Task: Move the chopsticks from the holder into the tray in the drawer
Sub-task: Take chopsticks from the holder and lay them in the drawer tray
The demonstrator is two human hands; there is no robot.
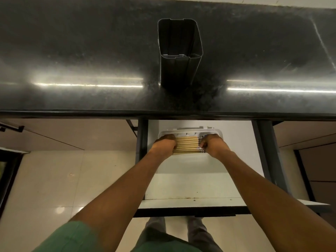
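A dark metal holder (179, 51) stands upright on the black countertop, and I see nothing inside it. Below it the drawer (196, 186) is pulled out, with a white tray (189, 160) lying in it. Several wooden chopsticks (187, 145) lie side by side across the tray's far part. My left hand (164, 145) covers their left ends with curled fingers. My right hand (212, 144) covers their right ends the same way. Both hands touch the bundle; the chopstick tips are hidden under them.
The glossy black countertop (91, 60) spans the whole upper view, its front edge overhanging the drawer's back. Dark metal drawer rails (269, 157) run along both sides. Pale floor tiles (54, 179) and my legs show below the drawer front.
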